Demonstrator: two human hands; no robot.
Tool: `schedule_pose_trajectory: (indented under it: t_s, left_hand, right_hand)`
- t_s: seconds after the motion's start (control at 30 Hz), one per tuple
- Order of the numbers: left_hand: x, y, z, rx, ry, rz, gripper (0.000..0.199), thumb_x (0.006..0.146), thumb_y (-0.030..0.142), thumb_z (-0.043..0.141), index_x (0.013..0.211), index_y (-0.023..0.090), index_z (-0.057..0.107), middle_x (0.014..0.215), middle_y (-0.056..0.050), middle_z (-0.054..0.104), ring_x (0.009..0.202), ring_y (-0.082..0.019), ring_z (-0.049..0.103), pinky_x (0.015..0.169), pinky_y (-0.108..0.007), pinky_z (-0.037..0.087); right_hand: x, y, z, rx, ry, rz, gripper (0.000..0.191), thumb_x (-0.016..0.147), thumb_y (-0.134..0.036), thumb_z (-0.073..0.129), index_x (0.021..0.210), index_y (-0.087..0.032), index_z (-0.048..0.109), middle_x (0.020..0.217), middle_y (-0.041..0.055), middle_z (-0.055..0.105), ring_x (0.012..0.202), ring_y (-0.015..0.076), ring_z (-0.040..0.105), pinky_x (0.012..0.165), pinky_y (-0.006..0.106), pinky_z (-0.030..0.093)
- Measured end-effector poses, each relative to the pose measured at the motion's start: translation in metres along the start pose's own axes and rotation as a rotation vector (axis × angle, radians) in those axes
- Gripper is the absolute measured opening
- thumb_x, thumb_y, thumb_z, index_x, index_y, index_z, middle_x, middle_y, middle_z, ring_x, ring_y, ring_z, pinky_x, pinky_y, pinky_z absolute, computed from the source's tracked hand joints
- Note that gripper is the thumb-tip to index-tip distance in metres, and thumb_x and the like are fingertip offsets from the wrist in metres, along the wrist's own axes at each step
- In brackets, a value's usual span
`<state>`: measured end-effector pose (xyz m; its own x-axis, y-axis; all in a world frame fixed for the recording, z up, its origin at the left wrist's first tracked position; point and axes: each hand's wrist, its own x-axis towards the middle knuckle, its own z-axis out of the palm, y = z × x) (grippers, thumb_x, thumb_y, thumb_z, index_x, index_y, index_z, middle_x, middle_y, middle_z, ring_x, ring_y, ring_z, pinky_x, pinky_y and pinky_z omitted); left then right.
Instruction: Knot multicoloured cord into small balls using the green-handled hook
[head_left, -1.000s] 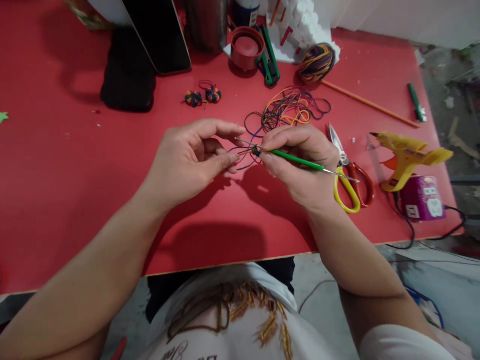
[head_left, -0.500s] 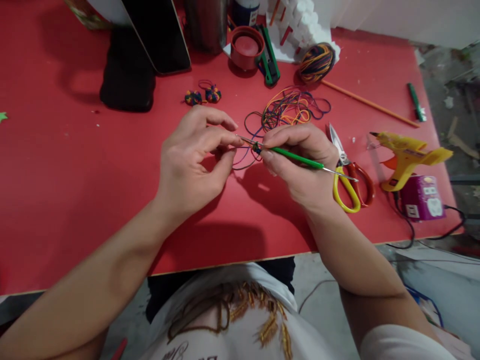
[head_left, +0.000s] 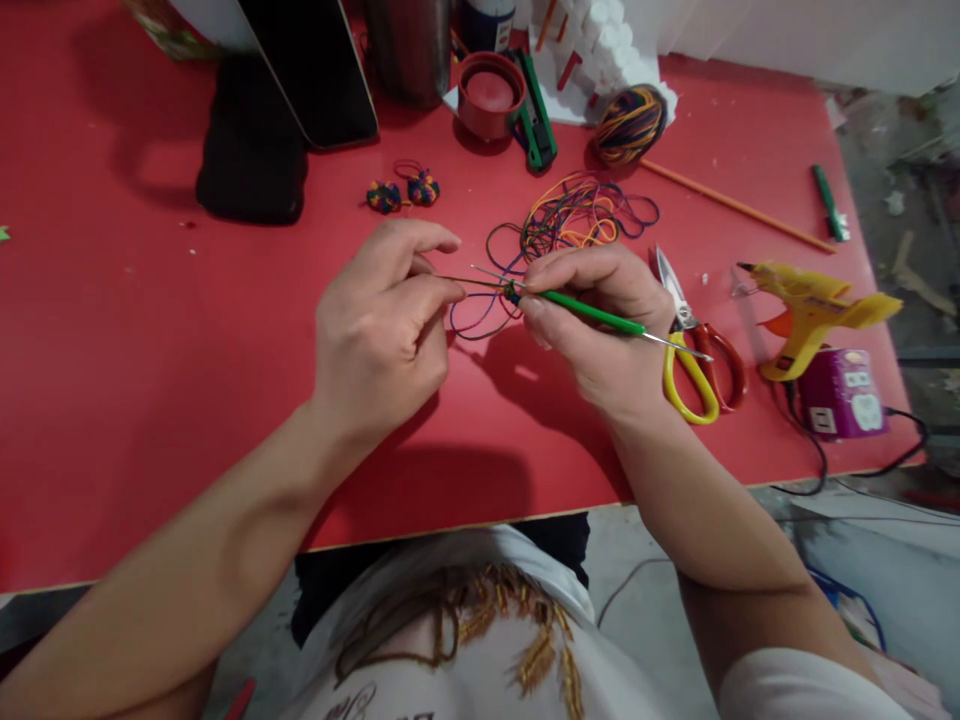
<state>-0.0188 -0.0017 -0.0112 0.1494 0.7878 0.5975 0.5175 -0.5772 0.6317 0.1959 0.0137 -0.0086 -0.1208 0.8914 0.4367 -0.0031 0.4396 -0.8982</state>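
Observation:
My right hand (head_left: 611, 320) pinches a green-handled crochet hook (head_left: 592, 312) with metal ends, its thin tip pointing left. A small dark knotted piece of yarn (head_left: 511, 292) sits at my right fingertips beside the hook's shaft. My left hand (head_left: 390, 330) is closed on a strand of yarn (head_left: 480, 284), which runs taut from its fingers to the knotted piece. Loose multicoloured yarn (head_left: 570, 218) lies tangled just beyond my right hand, and a loop of it hangs below the strand. What lies inside my left palm is hidden.
Scissors (head_left: 694, 355) lie right of my right hand, near a yellow glue gun (head_left: 817, 310) on a purple box (head_left: 847, 395). Further back are a yarn ball (head_left: 631, 125), a green cutter (head_left: 536, 115), a red cup (head_left: 489, 100), two yarn pieces (head_left: 405, 190) and a phone (head_left: 319, 75).
My left hand has drawn slightly left and its fingers have closed on the strand, which is now stretched straight. The hook's tip shows free of the left fingers. My right hand stays nearly still.

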Motion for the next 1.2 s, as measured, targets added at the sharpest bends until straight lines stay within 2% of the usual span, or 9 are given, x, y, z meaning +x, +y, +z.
schedule_pose_trajectory:
  t_s: [0.17, 0.23, 0.3, 0.43, 0.57, 0.7, 0.8, 1.03, 1.2]
  left_hand:
    - [0.004, 0.008, -0.004, 0.080, 0.068, 0.053, 0.023, 0.085, 0.005, 0.074, 0.098, 0.023, 0.081, 0.124, -0.011, 0.076, 0.106, -0.027, 0.069, 0.095, -0.041, 0.055]
    - [0.005, 0.010, -0.004, 0.074, 0.071, 0.021, 0.020, 0.088, 0.007, 0.074, 0.098, 0.024, 0.078, 0.114, -0.010, 0.075, 0.107, -0.027, 0.069, 0.094, -0.040, 0.054]
    - [0.004, 0.011, -0.002, 0.044, 0.079, -0.032, 0.018, 0.092, 0.010, 0.073, 0.101, 0.025, 0.076, 0.104, -0.006, 0.074, 0.099, -0.024, 0.070, 0.089, -0.038, 0.053]
    - [0.004, 0.011, -0.001, -0.035, 0.088, -0.103, 0.027, 0.095, 0.013, 0.076, 0.117, 0.028, 0.078, 0.101, -0.001, 0.077, 0.082, -0.017, 0.069, 0.078, -0.034, 0.052]
    - [0.009, 0.012, -0.003, -0.137, 0.031, -0.146, 0.011, 0.097, 0.024, 0.080, 0.106, 0.029, 0.084, 0.096, -0.002, 0.077, 0.085, -0.019, 0.068, 0.074, -0.037, 0.049]
    - [0.012, 0.014, -0.005, -0.168, 0.043, -0.195, 0.009, 0.090, 0.029, 0.087, 0.100, 0.028, 0.087, 0.103, -0.007, 0.073, 0.089, -0.022, 0.066, 0.070, -0.038, 0.046]
    - [0.012, 0.015, -0.004, -0.132, 0.028, -0.187, 0.010, 0.091, 0.024, 0.084, 0.099, 0.027, 0.088, 0.102, -0.008, 0.073, 0.089, -0.022, 0.065, 0.067, -0.037, 0.045]
    - [0.011, 0.013, -0.003, -0.155, 0.049, -0.110, 0.021, 0.085, 0.009, 0.076, 0.088, 0.027, 0.086, 0.103, -0.008, 0.074, 0.094, -0.023, 0.069, 0.073, -0.039, 0.050]
    - [0.010, 0.021, -0.007, -0.197, -0.008, -0.211, 0.008, 0.089, 0.024, 0.083, 0.093, 0.030, 0.084, 0.112, -0.006, 0.073, 0.101, -0.026, 0.067, 0.075, -0.042, 0.047]
  right_hand:
    - [0.002, 0.000, -0.001, -0.016, -0.008, 0.001, 0.015, 0.085, -0.026, 0.088, 0.093, -0.035, 0.078, 0.089, 0.0007, 0.080, 0.074, 0.0225, 0.071, 0.069, 0.044, 0.065]
    - [0.002, 0.001, -0.002, -0.007, -0.013, -0.006, 0.018, 0.084, -0.025, 0.089, 0.094, -0.035, 0.078, 0.091, 0.0010, 0.080, 0.075, 0.0231, 0.072, 0.071, 0.045, 0.066]
    - [0.002, 0.002, -0.002, -0.004, -0.020, -0.016, 0.019, 0.084, -0.024, 0.089, 0.094, -0.035, 0.078, 0.092, 0.0010, 0.080, 0.076, 0.0233, 0.073, 0.072, 0.046, 0.066]
    - [0.001, 0.003, -0.001, -0.034, -0.021, -0.025, 0.016, 0.087, -0.026, 0.086, 0.097, -0.034, 0.076, 0.091, 0.0006, 0.080, 0.077, 0.0225, 0.074, 0.071, 0.043, 0.066]
    - [0.000, 0.002, 0.000, -0.036, -0.006, -0.028, 0.013, 0.089, -0.025, 0.084, 0.096, -0.034, 0.077, 0.090, 0.0006, 0.079, 0.075, 0.0219, 0.073, 0.068, 0.041, 0.065]
    - [0.001, 0.001, 0.000, -0.005, -0.014, -0.034, 0.015, 0.087, -0.024, 0.086, 0.095, -0.035, 0.078, 0.091, 0.0006, 0.078, 0.072, 0.0213, 0.071, 0.069, 0.043, 0.064]
    - [0.000, -0.001, 0.001, 0.010, -0.010, -0.022, 0.017, 0.087, -0.024, 0.087, 0.095, -0.036, 0.078, 0.092, 0.0005, 0.078, 0.072, 0.0217, 0.071, 0.071, 0.044, 0.063]
    - [-0.001, -0.005, 0.002, -0.005, -0.026, 0.034, 0.013, 0.085, -0.028, 0.087, 0.093, -0.035, 0.078, 0.091, 0.0005, 0.078, 0.073, 0.0214, 0.070, 0.069, 0.043, 0.064]
    - [-0.001, -0.004, 0.001, -0.029, -0.041, 0.001, 0.012, 0.087, -0.029, 0.085, 0.094, -0.036, 0.078, 0.092, 0.0010, 0.079, 0.078, 0.0230, 0.072, 0.069, 0.043, 0.063]
